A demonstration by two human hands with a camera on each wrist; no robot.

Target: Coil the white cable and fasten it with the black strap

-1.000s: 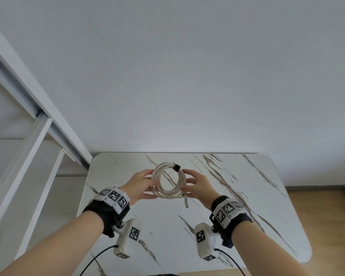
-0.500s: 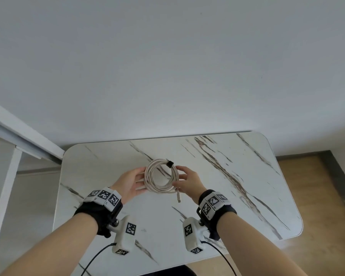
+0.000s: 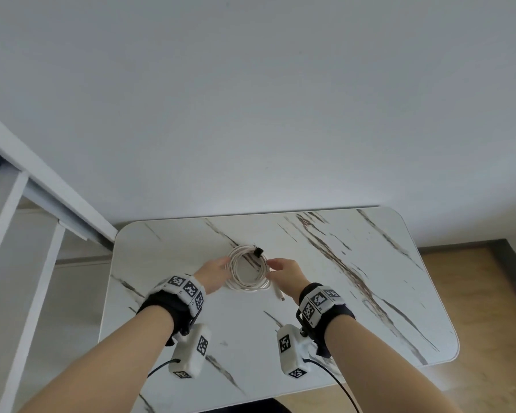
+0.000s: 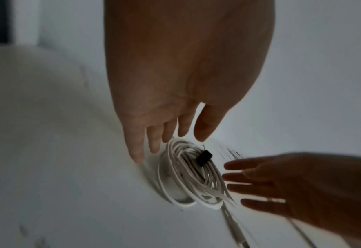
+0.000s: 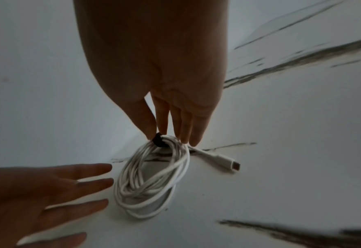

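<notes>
The white cable (image 3: 248,272) lies as a round coil on the marble table (image 3: 370,293), bound at its far side by the black strap (image 3: 258,251). Its plug end (image 3: 279,295) sticks out to the near right. My left hand (image 3: 218,268) sits at the coil's left edge and my right hand (image 3: 280,266) at its right edge. In the left wrist view the left hand's fingers (image 4: 154,142) are straight, just beside the coil (image 4: 192,176). In the right wrist view the right hand's straight fingertips (image 5: 186,137) reach the coil's top by the strap (image 5: 158,140).
The table stands against a plain white wall. A white frame (image 3: 42,192) slants past the table's far left corner. Wooden floor (image 3: 474,293) shows to the right. Black leads (image 3: 340,389) run from the wrist cameras over the table's near edge.
Both hands held the strapped coil up between them a second ago; it now lies flat on the table, and the fingers have straightened off it.
</notes>
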